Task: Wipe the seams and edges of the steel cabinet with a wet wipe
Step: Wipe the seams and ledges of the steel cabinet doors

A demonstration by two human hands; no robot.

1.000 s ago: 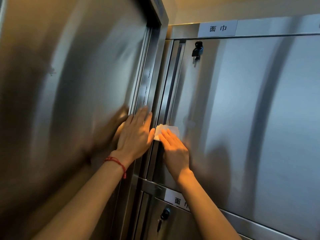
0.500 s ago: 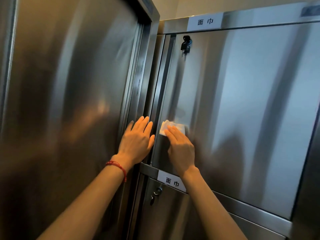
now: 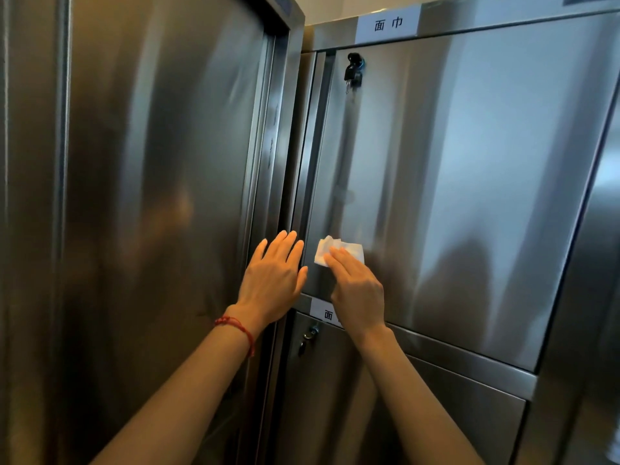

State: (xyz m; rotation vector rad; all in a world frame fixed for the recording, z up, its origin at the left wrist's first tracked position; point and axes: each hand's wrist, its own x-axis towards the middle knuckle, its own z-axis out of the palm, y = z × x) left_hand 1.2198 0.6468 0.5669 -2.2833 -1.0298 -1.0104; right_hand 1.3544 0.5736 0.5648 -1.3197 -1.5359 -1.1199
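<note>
A steel cabinet door (image 3: pixel 453 196) fills the right half of the head view, its left vertical seam (image 3: pixel 312 169) running down beside a taller steel panel. My right hand (image 3: pixel 357 290) presses a folded white wet wipe (image 3: pixel 339 251) flat against the door's lower left part, just right of that seam, with fingers straight. My left hand (image 3: pixel 273 280), a red string at its wrist, rests flat with fingers spread on the frame edge between the tall panel and the cabinet.
A tall steel panel (image 3: pixel 161 213) covers the left side. Keys hang in a lock (image 3: pixel 353 70) near the door's top left. White labels sit above (image 3: pixel 387 24) and below (image 3: pixel 327 313) the door. A lower door has its own lock (image 3: pixel 310 335).
The wipe and my right hand have slid slightly right of the seam onto the door face. The view has shifted, showing more of the cabinet's right edge. My left hand stays on the frame.
</note>
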